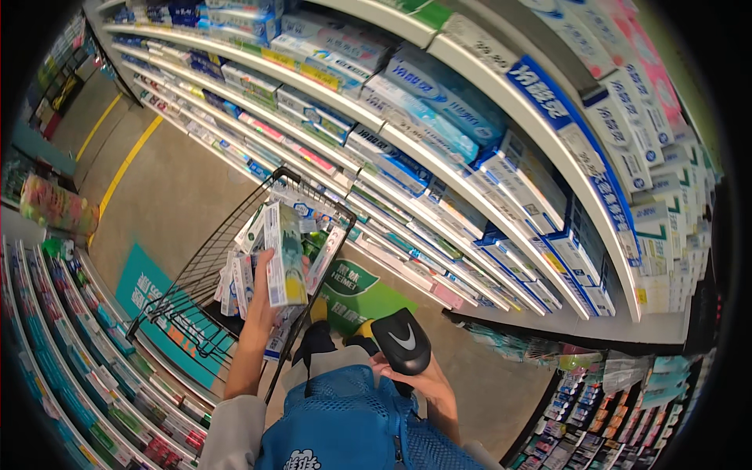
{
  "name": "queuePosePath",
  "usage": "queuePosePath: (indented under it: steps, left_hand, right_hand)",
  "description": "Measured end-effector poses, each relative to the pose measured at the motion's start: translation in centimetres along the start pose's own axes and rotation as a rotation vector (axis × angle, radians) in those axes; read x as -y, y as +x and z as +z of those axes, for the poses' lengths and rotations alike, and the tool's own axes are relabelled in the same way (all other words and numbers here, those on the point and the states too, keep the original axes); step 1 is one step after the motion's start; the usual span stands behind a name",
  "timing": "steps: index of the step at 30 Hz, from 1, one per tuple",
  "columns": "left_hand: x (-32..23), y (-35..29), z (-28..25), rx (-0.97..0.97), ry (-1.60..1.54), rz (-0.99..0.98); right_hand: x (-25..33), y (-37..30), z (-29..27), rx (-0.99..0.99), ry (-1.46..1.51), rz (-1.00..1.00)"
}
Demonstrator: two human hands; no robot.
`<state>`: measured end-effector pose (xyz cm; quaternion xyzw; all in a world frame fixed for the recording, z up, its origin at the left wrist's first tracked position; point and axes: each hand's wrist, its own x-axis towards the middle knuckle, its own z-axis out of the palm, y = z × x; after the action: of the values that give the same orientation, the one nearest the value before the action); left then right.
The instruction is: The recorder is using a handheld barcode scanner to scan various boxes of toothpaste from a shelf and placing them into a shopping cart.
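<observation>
My left hand [261, 294] is closed around a long white toothpaste box [283, 247] with blue and yellow print. It holds the box tilted upright above a black wire shopping cart [178, 276]. Several small boxes [233, 286] lie heaped inside the cart, partly hidden by my hand and the held box. On the right, my right hand [421, 381] grips a black handheld barcode scanner [401, 342] in front of my blue vest. Its head points up and away from me, and its handle is mostly covered by my fingers.
Tall white shelves [439, 168] packed with boxes curve along the right and far side. Another shelf rack [102, 384] stands at the lower left. Green and teal mats [364, 298] lie on the floor. A dark display rack [603, 415] with small packages is at the lower right.
</observation>
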<state>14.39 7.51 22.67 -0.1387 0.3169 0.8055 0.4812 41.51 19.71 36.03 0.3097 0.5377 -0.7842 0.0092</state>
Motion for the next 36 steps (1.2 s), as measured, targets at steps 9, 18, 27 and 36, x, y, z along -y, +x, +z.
queuePosePath:
  steps: [9, 18, 27, 36]
  left_hand:
    - [1.5, -3.2, 7.6, 0.503, 0.020, -0.137]
    - [3.5, -3.9, 10.7, 0.318, 0.472, 0.002]
    - [4.4, -3.9, 13.2, 0.254, 1.055, 0.125]
    - [7.0, -2.7, 14.0, 0.348, 1.206, 0.237]
  right_hand:
    - [1.1, -1.4, -2.0, 0.112, -0.040, -0.257]
    - [0.8, -4.3, -4.5, 0.112, -0.159, -0.232]
    - [2.1, -5.2, -5.0, 0.204, -0.396, -0.301]
    - [3.1, -4.1, -3.9, 0.308, -0.564, -0.320]
